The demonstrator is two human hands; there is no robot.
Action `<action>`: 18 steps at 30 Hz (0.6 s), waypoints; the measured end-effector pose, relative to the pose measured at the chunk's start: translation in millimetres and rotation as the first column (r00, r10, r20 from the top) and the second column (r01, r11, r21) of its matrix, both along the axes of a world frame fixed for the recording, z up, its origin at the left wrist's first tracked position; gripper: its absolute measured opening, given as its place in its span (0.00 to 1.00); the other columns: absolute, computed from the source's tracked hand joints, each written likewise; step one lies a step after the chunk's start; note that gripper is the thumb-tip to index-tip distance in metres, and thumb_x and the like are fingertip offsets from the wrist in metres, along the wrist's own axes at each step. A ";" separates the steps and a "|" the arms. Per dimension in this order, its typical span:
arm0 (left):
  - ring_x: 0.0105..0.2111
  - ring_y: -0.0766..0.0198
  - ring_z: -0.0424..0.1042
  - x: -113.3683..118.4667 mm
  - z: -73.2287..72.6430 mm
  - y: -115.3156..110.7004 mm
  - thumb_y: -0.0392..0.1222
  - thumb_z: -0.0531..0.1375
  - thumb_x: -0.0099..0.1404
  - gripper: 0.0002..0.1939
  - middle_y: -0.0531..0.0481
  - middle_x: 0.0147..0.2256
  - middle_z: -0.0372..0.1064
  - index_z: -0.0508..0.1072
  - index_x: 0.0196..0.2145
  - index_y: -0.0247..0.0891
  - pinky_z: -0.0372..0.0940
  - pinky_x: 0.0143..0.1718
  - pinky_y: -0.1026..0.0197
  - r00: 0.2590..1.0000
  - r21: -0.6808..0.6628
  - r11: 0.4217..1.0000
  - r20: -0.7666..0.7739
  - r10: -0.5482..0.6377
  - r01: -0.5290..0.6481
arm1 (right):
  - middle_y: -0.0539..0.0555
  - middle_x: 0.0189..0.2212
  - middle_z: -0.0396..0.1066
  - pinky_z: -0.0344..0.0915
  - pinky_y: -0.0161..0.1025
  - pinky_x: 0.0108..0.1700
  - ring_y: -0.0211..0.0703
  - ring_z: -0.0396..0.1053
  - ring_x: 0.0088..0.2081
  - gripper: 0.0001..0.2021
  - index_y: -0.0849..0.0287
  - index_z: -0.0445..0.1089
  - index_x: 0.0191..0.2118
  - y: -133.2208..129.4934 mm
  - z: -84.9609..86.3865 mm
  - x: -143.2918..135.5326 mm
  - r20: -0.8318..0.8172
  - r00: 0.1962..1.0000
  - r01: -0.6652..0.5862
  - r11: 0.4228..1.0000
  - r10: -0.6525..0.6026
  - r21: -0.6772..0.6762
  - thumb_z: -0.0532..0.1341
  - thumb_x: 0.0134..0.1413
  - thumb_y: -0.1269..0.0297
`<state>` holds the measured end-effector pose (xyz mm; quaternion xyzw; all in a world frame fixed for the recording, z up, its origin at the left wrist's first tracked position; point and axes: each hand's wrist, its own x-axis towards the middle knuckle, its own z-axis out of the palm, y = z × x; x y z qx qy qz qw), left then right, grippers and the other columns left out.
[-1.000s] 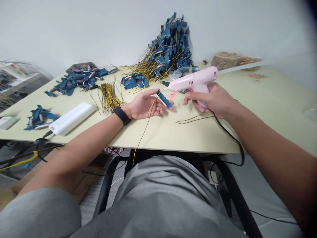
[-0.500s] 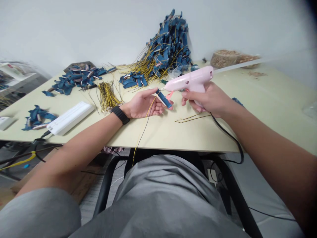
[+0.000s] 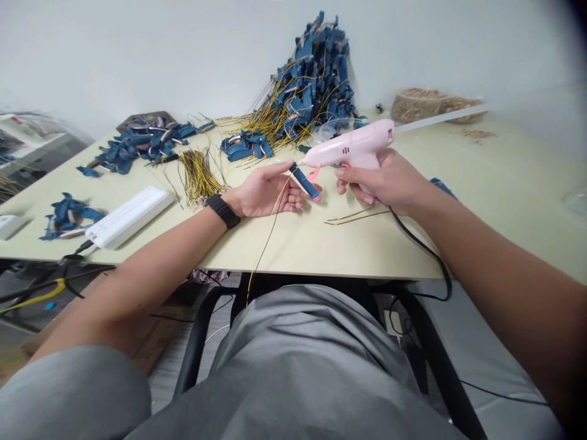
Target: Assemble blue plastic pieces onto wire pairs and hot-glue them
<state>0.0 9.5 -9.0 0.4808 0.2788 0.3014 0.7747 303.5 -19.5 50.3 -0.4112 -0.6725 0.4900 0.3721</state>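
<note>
Dangled a yellow-and-black wire pair (image 3: 265, 244) below the left grip. Pinched a blue-and-white strip (image 3: 306, 183) between thumb and fingers of the upturned left hand (image 3: 270, 194). Clasped a pink hot-glue gun (image 3: 351, 146) in the curled right hand (image 3: 387, 183), with its nozzle (image 3: 300, 162) just beside the strip's upper end. Had a wire bundle (image 3: 198, 177) left of the left grip and, beyond both grips, a tall heap of blue strips (image 3: 316, 79).

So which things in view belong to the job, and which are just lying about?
Job:
pink glue gun, right grip
blue piece with wires, left grip
probably blue pile, yellow-black wire bundle

Lying about, apparently:
white corded block
brown bits
</note>
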 end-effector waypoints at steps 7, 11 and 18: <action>0.41 0.52 0.89 -0.6 -1.6 0.6 0.69 0.55 0.97 0.40 0.21 0.56 0.92 0.90 0.57 0.28 0.85 0.50 0.54 1.000 -0.005 1.000 0.003 0.010 -0.010 | 0.51 0.30 0.83 0.55 0.34 0.18 0.31 0.58 0.17 0.14 0.55 0.81 0.37 -0.5 -0.2 -1.2 0.015 1.000 -0.003 1.000 0.002 0.011 0.75 0.79 0.75; 0.41 0.51 0.90 -0.8 -2.1 1.2 0.70 0.54 0.97 0.40 0.22 0.56 0.93 0.90 0.58 0.28 0.86 0.53 0.51 1.000 -0.009 1.000 -0.004 0.010 -0.010 | 0.52 0.29 0.81 0.54 0.34 0.19 0.30 0.58 0.17 0.16 0.56 0.80 0.36 -3.4 1.9 -1.6 0.022 1.000 0.009 1.000 -0.009 0.002 0.73 0.81 0.77; 0.40 0.52 0.90 -0.2 0.3 -0.2 0.68 0.54 0.98 0.39 0.22 0.57 0.92 0.90 0.59 0.28 0.85 0.51 0.53 1.000 -0.018 1.000 -0.007 0.014 -0.014 | 0.51 0.28 0.81 0.54 0.33 0.19 0.31 0.58 0.17 0.14 0.56 0.81 0.38 -2.3 2.0 -1.5 0.025 1.000 0.011 1.000 -0.011 -0.006 0.77 0.79 0.75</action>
